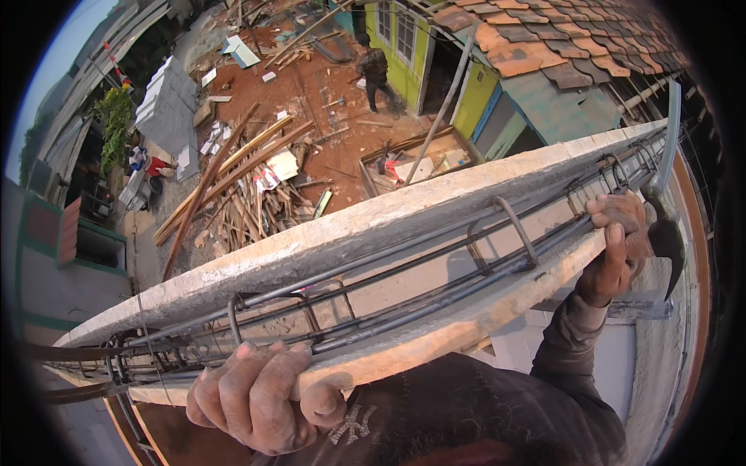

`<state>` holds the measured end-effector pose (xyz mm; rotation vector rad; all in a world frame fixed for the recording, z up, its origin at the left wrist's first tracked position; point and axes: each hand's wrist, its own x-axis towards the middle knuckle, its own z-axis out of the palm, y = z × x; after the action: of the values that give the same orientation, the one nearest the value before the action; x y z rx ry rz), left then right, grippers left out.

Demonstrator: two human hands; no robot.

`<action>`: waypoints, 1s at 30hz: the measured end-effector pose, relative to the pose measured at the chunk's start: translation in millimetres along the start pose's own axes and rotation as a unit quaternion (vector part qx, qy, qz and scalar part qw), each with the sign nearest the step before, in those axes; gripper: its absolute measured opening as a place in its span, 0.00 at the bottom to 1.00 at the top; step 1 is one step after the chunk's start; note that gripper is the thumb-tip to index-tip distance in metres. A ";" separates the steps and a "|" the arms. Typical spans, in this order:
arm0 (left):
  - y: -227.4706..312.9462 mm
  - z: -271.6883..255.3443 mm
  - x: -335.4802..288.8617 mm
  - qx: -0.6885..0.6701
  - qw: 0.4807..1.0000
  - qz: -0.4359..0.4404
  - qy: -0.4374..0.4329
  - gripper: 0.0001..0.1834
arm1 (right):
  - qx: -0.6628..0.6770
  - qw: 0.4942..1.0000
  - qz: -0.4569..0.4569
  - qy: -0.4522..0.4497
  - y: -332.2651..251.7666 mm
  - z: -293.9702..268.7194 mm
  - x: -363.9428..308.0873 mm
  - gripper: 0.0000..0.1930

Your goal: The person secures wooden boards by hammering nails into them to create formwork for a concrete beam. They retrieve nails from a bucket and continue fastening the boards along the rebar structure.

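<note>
A pale wooden board (458,322) runs across in front of my chest, its top edge facing up. My left hand (260,398) is closed on this edge at the lower left, fingers over the top and thumb on the near side. My right hand (620,242) grips the board's far right end beside the steel bars. Just beyond the board lies a long rebar cage (404,260) with bent stirrups. A second, cement-stained board (373,216) stands along the cage's other side.
A grey metal bar (670,136) stands up past my right hand. Far below are a timber pile (252,198), a wooden crate (423,159), stacked pale blocks (165,101) and a person (374,71) on red soil. A tiled roof (544,35) rises at upper right.
</note>
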<state>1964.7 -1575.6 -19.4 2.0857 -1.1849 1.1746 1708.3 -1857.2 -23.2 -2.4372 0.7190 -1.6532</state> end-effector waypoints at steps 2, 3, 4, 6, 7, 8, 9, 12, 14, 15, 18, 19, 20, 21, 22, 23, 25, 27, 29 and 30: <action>-1.6 -0.7 0.0 -0.003 1.000 0.008 0.000 0.25 | 0.007 1.000 0.004 0.002 0.2 0.2 -1.0 0.15; -1.8 1.1 0.4 -0.004 1.000 0.011 0.007 0.25 | 0.014 1.000 0.008 0.005 -0.3 0.8 -1.8 0.15; -1.7 2.7 0.8 -0.004 1.000 0.013 0.014 0.25 | 0.021 1.000 0.012 0.007 -0.7 1.2 -2.5 0.14; -2.1 4.8 1.6 -0.006 1.000 0.015 0.021 0.25 | 0.021 1.000 0.018 0.004 -0.5 0.9 -3.0 0.14; -2.8 5.2 2.0 -0.008 1.000 0.017 0.020 0.25 | 0.021 1.000 0.021 0.002 -0.4 0.9 -3.2 0.14; -2.6 4.5 1.7 -0.008 1.000 0.016 0.020 0.25 | 0.029 0.999 0.021 0.004 -0.9 0.6 -2.8 0.14; -2.0 4.5 1.7 -0.007 1.000 0.013 0.025 0.25 | 0.036 0.999 0.020 0.005 -1.7 1.0 -2.6 0.14; 1.7 8.0 1.5 -0.012 0.999 0.001 0.039 0.25 | 0.074 0.997 0.026 0.019 -0.9 4.9 -4.6 0.13; 2.5 11.5 1.3 -0.021 0.999 -0.002 0.049 0.26 | 0.072 0.997 0.036 0.022 -1.9 4.6 -6.6 0.13; 2.2 12.1 -0.1 -0.019 0.999 0.001 0.042 0.25 | 0.054 0.997 0.042 0.019 -3.5 2.7 -7.4 0.14; 3.6 8.3 -0.1 -0.038 0.997 -0.029 0.056 0.25 | 0.061 0.997 0.039 0.006 -6.8 3.9 -3.4 0.14; 2.0 5.4 1.2 -0.042 0.996 -0.029 0.067 0.24 | 0.068 0.997 0.036 0.003 -8.5 3.5 -0.5 0.14; 4.0 5.9 1.8 -0.048 0.996 -0.038 0.060 0.25 | 0.069 0.997 0.036 0.002 -7.1 2.9 -1.6 0.13; 6.7 5.6 1.8 -0.052 0.996 -0.047 0.054 0.25 | 0.087 0.996 0.027 0.004 -3.1 2.3 -3.4 0.13; 8.1 4.9 1.9 -0.056 0.996 -0.057 0.047 0.26 | 0.085 0.996 0.030 0.005 -3.4 2.5 -2.9 0.13; 9.4 6.3 2.3 -0.058 0.996 -0.054 0.045 0.25 | 0.082 0.996 0.035 0.007 -3.2 2.7 -3.8 0.13; 11.4 8.2 3.1 -0.058 0.996 -0.051 0.041 0.24 | 0.092 0.995 0.045 0.010 0.6 3.2 -6.8 0.14; 11.2 7.1 3.5 -0.063 0.996 -0.051 0.044 0.22 | 0.098 0.994 0.036 0.012 3.2 3.3 -6.6 0.14; 6.0 9.6 0.5 -0.061 0.996 -0.046 0.049 0.22 | 0.107 0.993 0.038 0.014 2.8 3.3 -6.6 0.14; 4.3 10.2 -0.4 -0.060 0.996 -0.043 0.051 0.22 | 0.112 0.993 0.043 0.016 1.6 3.1 -7.0 0.14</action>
<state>1965.6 -1585.0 -25.2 1.9450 -1.0815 1.1285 1708.5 -1856.1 -31.0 -2.1987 0.5972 -1.6465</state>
